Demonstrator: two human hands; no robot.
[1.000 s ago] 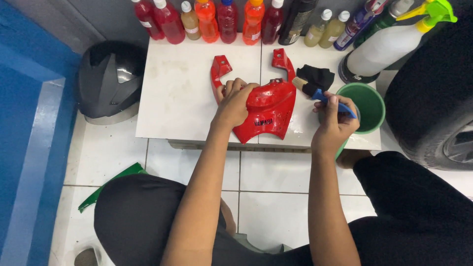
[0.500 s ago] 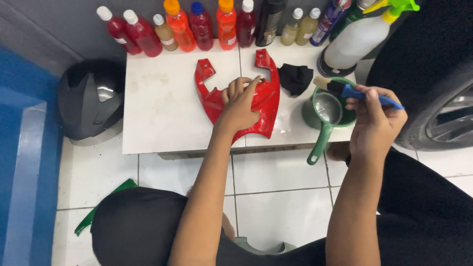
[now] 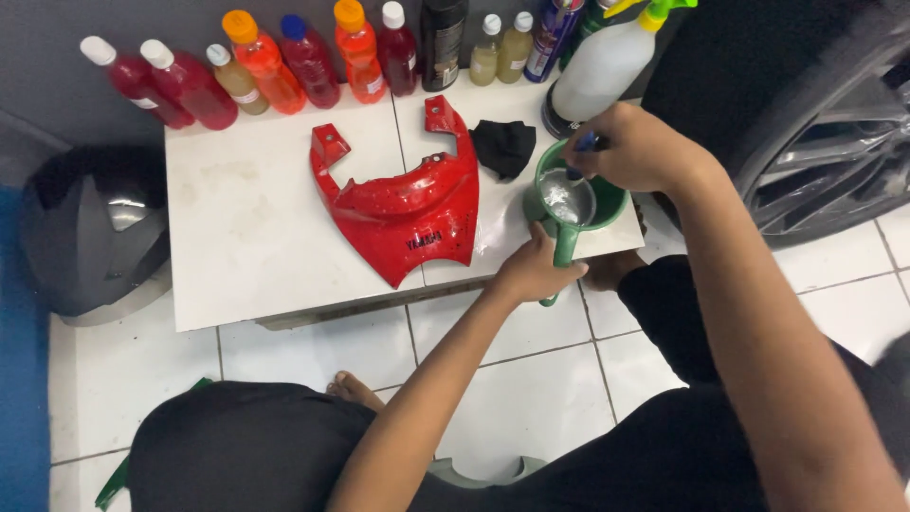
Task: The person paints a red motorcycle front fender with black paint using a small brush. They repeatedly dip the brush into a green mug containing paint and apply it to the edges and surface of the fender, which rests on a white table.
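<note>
I see my left hand [image 3: 531, 270] clamped on the green dipper [image 3: 569, 204] handle at centre right, steadying it, while my right hand [image 3: 635, 147] pinches a blue-handled brush [image 3: 580, 156] into it.

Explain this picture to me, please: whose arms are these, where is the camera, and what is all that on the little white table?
There is no machine here. The arms belong to a person sitting on a tiled floor, and the camera is worn on that person's head, looking down at the hands.

On the low white table lies a glossy red plastic motorcycle body panel, with a crumpled black cloth beside it. Along the back edge stands a row of plastic bottles with red, orange and yellowish liquids, plus a white spray bottle.

The left hand grips the handle of a green plastic dipper cup at the table's right edge. The right hand holds a small blue-handled tool, probably a brush, over the cup. A dark helmet rests on the floor at left, a car wheel at right.
</note>
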